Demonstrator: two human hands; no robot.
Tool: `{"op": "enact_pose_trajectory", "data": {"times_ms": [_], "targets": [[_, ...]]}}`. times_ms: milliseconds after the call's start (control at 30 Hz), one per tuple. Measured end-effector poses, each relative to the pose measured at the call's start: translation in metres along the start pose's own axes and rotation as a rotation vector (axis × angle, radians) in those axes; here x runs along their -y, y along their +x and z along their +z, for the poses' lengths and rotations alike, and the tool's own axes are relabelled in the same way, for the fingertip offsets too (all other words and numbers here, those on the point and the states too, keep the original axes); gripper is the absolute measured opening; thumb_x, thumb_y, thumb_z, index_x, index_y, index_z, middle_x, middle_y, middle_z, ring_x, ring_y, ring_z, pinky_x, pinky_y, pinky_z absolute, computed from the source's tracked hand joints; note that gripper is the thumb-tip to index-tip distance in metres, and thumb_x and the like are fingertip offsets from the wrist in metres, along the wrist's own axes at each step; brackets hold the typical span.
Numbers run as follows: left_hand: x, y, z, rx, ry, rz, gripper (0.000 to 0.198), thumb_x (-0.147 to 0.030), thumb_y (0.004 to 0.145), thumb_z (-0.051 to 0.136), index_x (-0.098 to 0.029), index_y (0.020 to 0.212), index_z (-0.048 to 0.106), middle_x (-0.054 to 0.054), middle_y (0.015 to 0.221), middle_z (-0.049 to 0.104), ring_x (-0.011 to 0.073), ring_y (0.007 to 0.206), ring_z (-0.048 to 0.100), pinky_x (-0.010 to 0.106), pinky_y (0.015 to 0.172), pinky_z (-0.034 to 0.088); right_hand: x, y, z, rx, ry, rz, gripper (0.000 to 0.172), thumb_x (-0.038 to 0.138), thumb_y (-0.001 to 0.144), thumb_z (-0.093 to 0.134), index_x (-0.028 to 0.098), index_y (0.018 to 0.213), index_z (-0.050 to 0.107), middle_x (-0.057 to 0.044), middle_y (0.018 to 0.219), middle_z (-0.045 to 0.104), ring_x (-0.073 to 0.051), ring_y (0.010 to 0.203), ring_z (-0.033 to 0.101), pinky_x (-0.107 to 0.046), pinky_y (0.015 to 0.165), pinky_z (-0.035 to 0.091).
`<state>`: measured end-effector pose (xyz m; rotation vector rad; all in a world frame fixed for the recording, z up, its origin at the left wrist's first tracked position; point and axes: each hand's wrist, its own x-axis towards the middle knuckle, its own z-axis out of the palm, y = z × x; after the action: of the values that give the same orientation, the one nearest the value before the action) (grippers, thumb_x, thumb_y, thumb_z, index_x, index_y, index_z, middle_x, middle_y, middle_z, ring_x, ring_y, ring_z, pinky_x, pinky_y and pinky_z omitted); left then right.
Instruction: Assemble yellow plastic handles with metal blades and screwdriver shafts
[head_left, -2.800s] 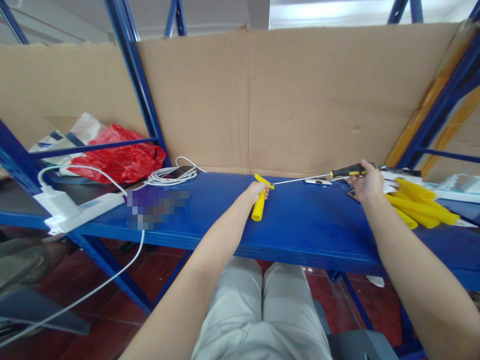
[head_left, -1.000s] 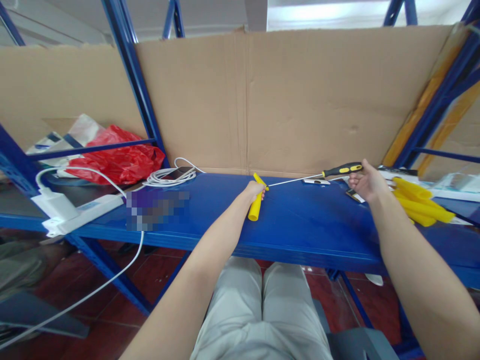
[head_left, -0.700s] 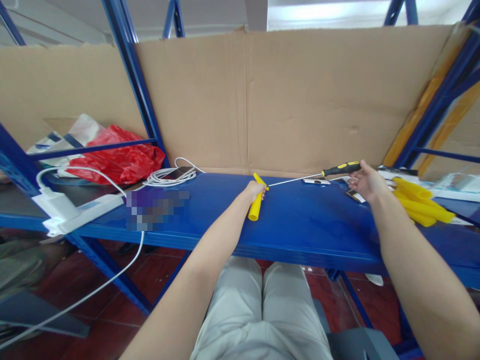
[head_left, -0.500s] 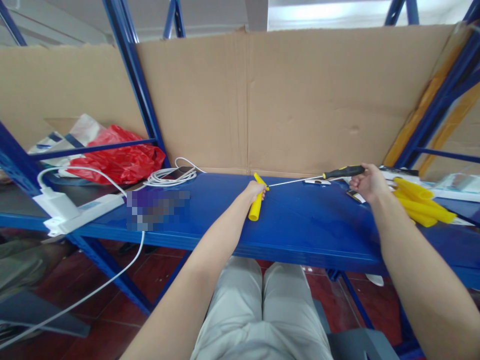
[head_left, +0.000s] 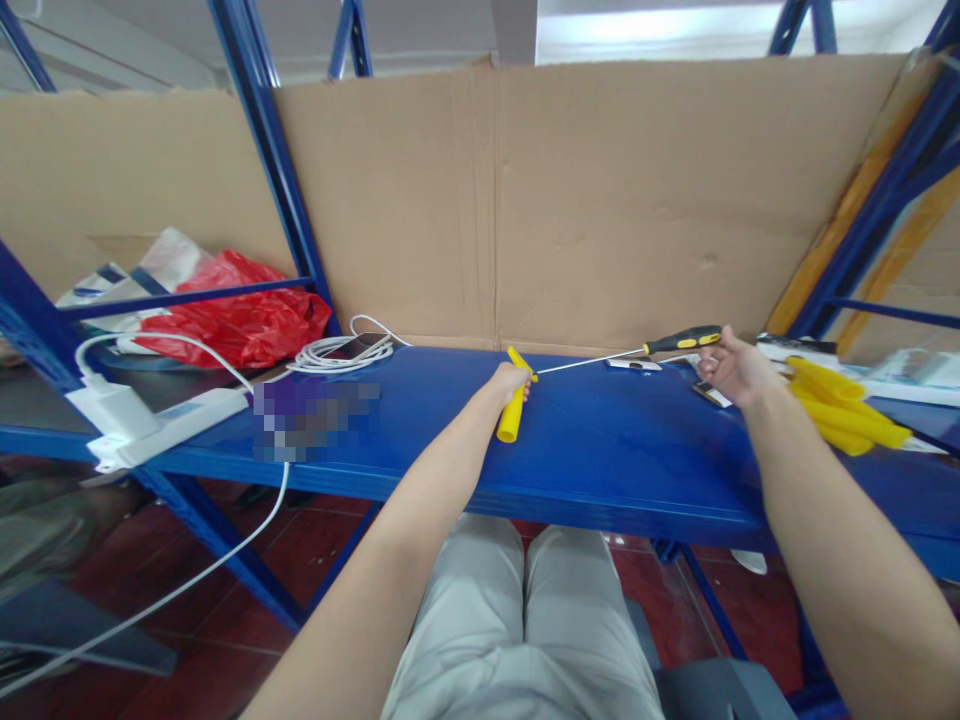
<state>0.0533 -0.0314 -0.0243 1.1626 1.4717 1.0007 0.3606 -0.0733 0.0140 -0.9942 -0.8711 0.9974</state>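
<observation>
Gripping a yellow tube point(head_left: 508, 424) in the closed left hand point(head_left: 513, 382) over the middle of the blue shelf point(head_left: 615, 450), back from its front edge and in front of the cardboard point(head_left: 645, 200). Pinching the handle end of a screwdriver point(head_left: 681, 341) between the fingertips of the right hand point(head_left: 735, 370), with the shaft reaching across to the tube's upper part. Leaving a broad stretch of shelf between the hands, near yellow tubes point(head_left: 847, 408) on the right and well apart from a coiled cable point(head_left: 309, 357) on the left.
</observation>
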Motion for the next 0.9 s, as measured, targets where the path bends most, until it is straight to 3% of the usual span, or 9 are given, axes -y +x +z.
{"op": "enact_pose_trajectory", "data": {"times_ms": [200, 433, 667, 900], "targets": [[0.001, 0.001, 0.0, -0.006, -0.003, 0.004, 0.022, 0.0, 0.086, 0.054, -0.014, 0.07, 0.053, -0.007, 0.045, 0.042, 0.0061, 0.04, 0.04, 0.02, 0.049, 0.037, 0.007, -0.014, 0.012, -0.148, 0.045, 0.116, 0.038, 0.028, 0.1, 0.038, 0.02, 0.063, 0.041, 0.0, 0.053, 0.051, -0.01, 0.043, 0.045, -0.021, 0.039, 0.036], [0.0, -0.001, 0.0, -0.003, -0.004, 0.0, 0.018, 0.0, 0.086, 0.055, -0.013, 0.074, 0.055, -0.007, 0.046, 0.042, 0.0061, 0.041, 0.04, 0.02, 0.049, 0.037, 0.007, -0.018, 0.013, -0.081, 0.066, 0.1, 0.045, 0.026, 0.1, 0.035, 0.02, 0.056, 0.038, 0.003, 0.038, 0.03, -0.009, 0.035, 0.028, -0.019, 0.035, 0.027], [0.0, -0.001, 0.0, -0.008, -0.001, 0.003, 0.017, 0.0, 0.087, 0.053, -0.012, 0.077, 0.056, -0.007, 0.044, 0.041, 0.0062, 0.039, 0.039, 0.019, 0.045, 0.034, 0.007, -0.014, 0.012, -0.092, 0.023, 0.048, 0.047, 0.032, 0.103, 0.033, 0.017, 0.064, 0.052, -0.003, 0.05, 0.054, -0.009, 0.04, 0.046, -0.018, 0.039, 0.038], [0.001, 0.002, -0.001, -0.025, -0.003, -0.006, 0.018, -0.001, 0.086, 0.055, -0.013, 0.074, 0.056, -0.007, 0.044, 0.042, 0.006, 0.039, 0.039, 0.019, 0.045, 0.035, 0.007, -0.017, 0.014, -0.096, 0.015, -0.009, 0.036, 0.031, 0.1, 0.046, 0.018, 0.066, 0.048, 0.002, 0.048, 0.048, -0.008, 0.037, 0.04, -0.018, 0.035, 0.029]]}}
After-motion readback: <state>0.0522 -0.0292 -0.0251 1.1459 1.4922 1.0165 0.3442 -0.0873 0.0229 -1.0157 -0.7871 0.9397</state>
